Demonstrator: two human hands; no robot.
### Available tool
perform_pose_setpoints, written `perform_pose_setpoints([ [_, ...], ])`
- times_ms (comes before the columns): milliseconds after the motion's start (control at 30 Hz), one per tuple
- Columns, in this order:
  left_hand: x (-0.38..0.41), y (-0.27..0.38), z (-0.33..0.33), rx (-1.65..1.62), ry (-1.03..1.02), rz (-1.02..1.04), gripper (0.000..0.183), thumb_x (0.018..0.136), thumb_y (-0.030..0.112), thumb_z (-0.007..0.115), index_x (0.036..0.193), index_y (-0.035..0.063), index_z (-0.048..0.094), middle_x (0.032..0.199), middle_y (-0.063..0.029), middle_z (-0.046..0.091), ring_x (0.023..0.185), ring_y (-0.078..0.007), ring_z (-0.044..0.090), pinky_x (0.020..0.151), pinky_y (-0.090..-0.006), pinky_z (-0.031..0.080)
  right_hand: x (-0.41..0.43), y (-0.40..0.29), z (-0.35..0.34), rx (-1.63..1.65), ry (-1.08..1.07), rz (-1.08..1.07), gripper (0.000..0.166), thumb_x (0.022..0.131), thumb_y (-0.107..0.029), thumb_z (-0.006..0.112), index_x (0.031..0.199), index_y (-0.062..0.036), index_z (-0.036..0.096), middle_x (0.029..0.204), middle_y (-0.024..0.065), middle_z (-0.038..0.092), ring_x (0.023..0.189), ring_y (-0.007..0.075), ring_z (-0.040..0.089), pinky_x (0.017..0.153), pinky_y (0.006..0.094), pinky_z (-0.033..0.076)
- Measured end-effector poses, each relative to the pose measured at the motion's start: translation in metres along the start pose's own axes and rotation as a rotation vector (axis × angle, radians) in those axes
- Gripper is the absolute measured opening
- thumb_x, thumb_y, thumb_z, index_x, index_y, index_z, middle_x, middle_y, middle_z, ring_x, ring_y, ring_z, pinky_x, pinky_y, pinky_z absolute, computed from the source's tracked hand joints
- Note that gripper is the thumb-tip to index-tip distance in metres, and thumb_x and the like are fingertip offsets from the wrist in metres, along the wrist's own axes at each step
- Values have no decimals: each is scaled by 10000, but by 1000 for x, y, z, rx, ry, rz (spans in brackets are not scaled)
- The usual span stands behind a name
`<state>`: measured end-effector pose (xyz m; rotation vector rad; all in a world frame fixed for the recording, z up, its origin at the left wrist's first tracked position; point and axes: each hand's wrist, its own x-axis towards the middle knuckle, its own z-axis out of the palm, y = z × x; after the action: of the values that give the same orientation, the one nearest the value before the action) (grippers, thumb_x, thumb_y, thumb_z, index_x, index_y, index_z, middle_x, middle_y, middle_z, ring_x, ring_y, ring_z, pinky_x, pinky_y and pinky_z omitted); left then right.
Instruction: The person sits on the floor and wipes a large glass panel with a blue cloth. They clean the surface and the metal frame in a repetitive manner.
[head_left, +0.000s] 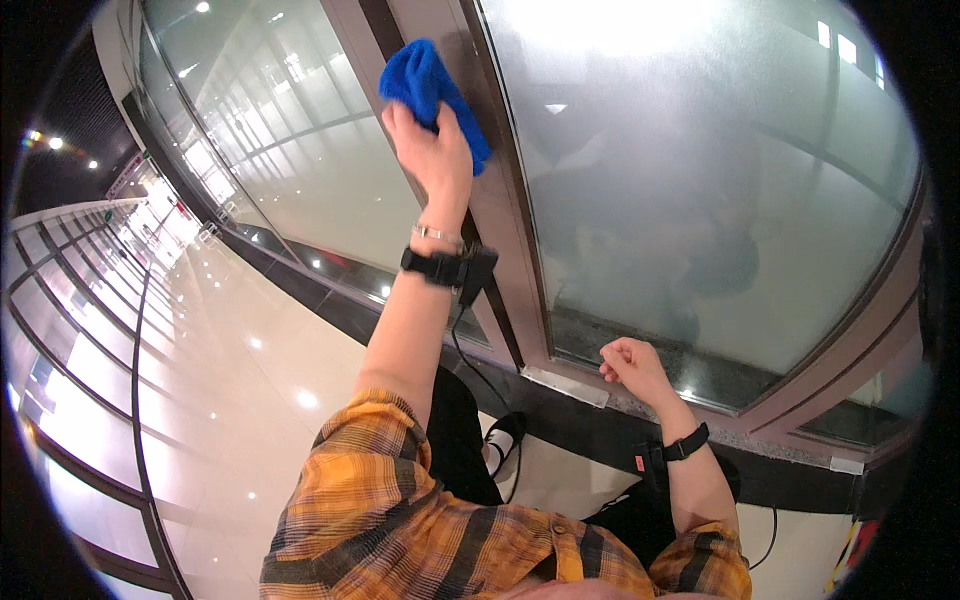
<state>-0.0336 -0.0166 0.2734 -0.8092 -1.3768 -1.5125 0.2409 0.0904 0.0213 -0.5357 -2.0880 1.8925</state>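
My left hand is stretched forward and gripping a bunched blue cloth. The cloth lies against the brown metal door frame, between two panes of glass. Down at the right, my right hand hangs with its fingers curled in and nothing visible in them. It is in front of the lower part of the frosted glass panel, close to its bottom rail. A black strap with a small device sits on my left wrist, and another black strap is on my right.
A dark stone base runs under the door, with a metal plate at the frame's lower corner. Black cables hang from my left wrist device towards the floor. A glass railing lines the pale tiled corridor at left.
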Motion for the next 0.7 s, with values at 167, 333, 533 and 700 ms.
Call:
perform_pose_setpoints([
  [167,-32,0,26,305,26,178,388,739,-45,588,1114,-21,491,1185,-202,453,1066,-420,507,865,-456,469,2,7,7,-95,-38,-31,238,956,-216,602,918,18,621,768,62,662,654,102,611,619,254,509],
  [333,-117,-34,-4,338,-184,0,464,733,-70,566,1186,-31,471,1194,-216,446,1095,-435,495,896,-461,459,7,22,16,-216,-71,-43,256,940,-245,613,903,8,636,760,70,678,656,140,632,629,285,515],
  [533,-34,-43,-22,278,-172,167,489,785,-33,565,1251,-53,419,1204,-249,440,1091,-469,485,901,-496,449,4,27,18,-415,-19,-158,292,907,-315,620,879,-29,666,780,105,697,719,269,667,678,376,520],
  [700,65,37,20,409,-55,89,522,818,-44,527,1316,-40,373,1263,-249,403,1077,-468,498,876,-472,483,3,23,18,-439,-32,-140,295,895,-319,626,914,-30,677,829,135,700,784,302,674,699,403,521],
])
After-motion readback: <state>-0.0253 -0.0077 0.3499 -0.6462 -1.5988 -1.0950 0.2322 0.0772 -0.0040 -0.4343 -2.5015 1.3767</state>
